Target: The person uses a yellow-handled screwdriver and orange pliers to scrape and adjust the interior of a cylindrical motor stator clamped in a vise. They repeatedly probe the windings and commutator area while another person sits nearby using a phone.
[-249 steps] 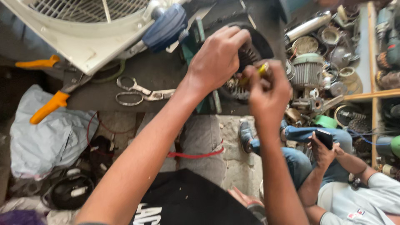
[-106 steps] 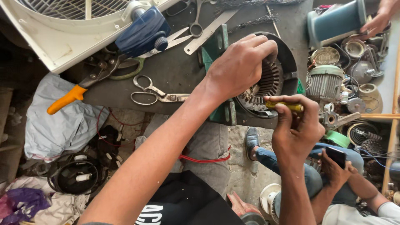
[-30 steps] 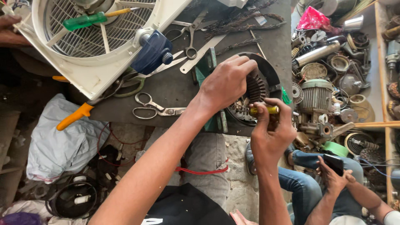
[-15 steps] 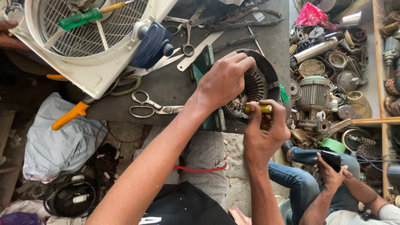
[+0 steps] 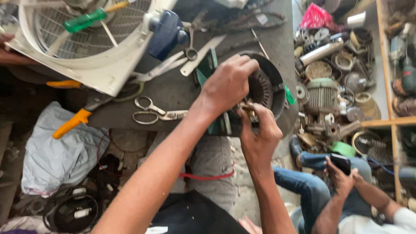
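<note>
Cluttered dark workbench (image 5: pixel 173 86), repair shop. Left hand (image 5: pixel 227 84) clamped over round motor stator (image 5: pixel 262 89) near bench's front edge, right of centre. Right hand (image 5: pixel 258 136) closed on small tool at stator's near side; tip hidden, can't tell kind. Looks mid-step on windings/core w/ stator braced. Scissors (image 5: pixel 151 112) lie left; white fan housing (image 5: pixel 86 47) at far-left corner.
</note>
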